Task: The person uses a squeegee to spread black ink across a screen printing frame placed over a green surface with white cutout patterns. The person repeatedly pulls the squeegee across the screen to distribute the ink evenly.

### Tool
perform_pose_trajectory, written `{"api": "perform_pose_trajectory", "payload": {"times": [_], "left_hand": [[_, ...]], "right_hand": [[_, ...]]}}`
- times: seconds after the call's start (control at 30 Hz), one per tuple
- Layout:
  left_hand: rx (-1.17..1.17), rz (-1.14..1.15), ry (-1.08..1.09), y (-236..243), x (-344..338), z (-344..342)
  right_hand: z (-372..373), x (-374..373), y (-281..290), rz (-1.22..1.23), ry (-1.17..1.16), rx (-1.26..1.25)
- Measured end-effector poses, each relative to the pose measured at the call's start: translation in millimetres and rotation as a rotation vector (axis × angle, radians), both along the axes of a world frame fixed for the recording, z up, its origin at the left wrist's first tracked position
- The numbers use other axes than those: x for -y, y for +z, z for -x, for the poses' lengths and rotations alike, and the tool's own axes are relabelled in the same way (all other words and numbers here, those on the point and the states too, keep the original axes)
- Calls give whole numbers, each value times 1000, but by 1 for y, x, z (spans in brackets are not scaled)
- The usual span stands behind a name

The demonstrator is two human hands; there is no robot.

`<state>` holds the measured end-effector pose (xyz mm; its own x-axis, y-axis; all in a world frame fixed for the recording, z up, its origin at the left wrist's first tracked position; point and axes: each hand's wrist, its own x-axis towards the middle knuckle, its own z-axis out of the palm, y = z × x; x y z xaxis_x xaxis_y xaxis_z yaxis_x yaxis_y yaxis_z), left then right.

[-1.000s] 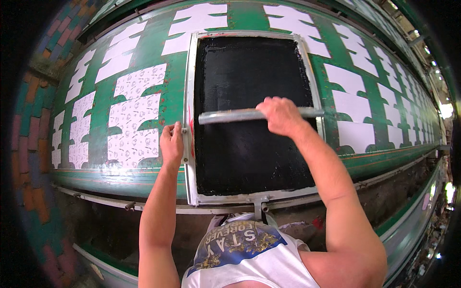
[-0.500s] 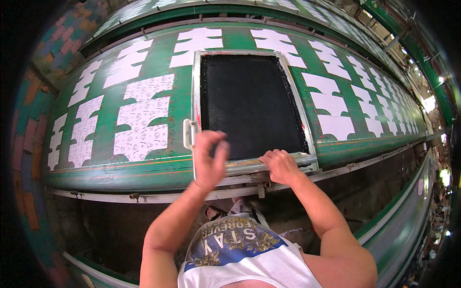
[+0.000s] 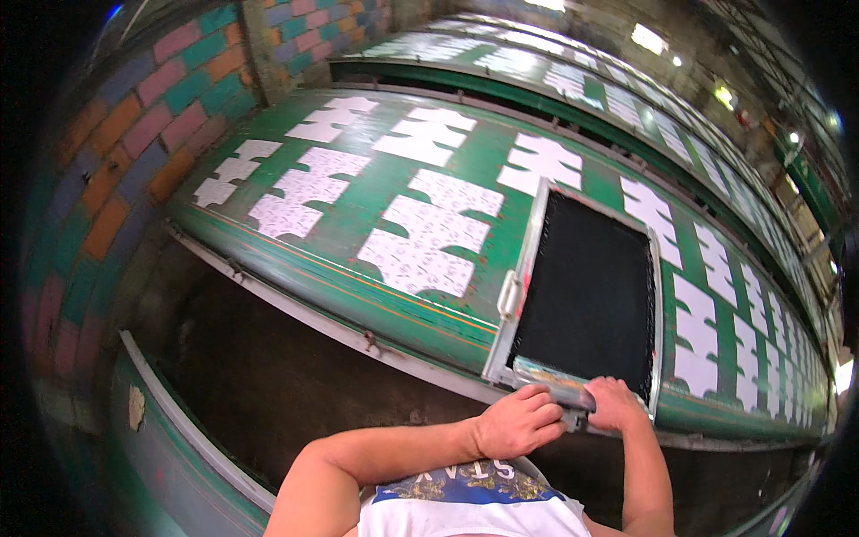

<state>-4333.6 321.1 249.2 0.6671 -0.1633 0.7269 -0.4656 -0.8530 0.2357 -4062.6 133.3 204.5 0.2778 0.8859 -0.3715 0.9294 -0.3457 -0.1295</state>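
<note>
A screen-printing frame (image 3: 531, 240) with a pale metal border and a black inner area (image 3: 586, 277) lies on the long green table (image 3: 353, 268), right of centre. Along its near edge runs a squeegee-like bar (image 3: 557, 383). My right hand (image 3: 616, 403) is closed over the bar's right end. Just to its left, my left hand (image 3: 521, 421) is curled into a grip beside the bar; what its fingers hold is hidden. A white handle (image 3: 509, 295) sticks out from the frame's left side. White cut fabric pieces (image 3: 695, 331) lie in rows, and those left of the frame (image 3: 429, 237) carry a small printed pattern.
A metal rail (image 3: 304, 331) with small stops runs along the table's near edge. Behind me at lower left is another green table edge (image 3: 192, 430). A painted brick wall (image 3: 165, 107) stands at the left. More tables with white pieces (image 3: 573, 85) stretch beyond.
My view has swung left, so the frame appears farther right and tilted. My left hand, earlier raised over the frame's lower left corner, has come down beside my right hand and closed.
</note>
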Motion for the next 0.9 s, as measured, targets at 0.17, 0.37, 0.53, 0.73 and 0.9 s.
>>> {"api": "perform_pose_trajectory", "payload": {"times": [0.17,0.37,0.53,0.73,0.9], "left_hand": [[38,76,277,5,-57,68],[-32,92,625,-8,-125,184],[7,165,875,-9,-154,248],[-52,282,1062,-22,-173,297],[-122,320,1101,-23,-224,336]], "right_hand": [[31,-51,21,-466,62,82],[85,-150,33,-693,391,57],[117,-222,36,-759,574,2],[138,-324,81,-949,669,-60],[162,-434,152,-1255,600,-92]]}}
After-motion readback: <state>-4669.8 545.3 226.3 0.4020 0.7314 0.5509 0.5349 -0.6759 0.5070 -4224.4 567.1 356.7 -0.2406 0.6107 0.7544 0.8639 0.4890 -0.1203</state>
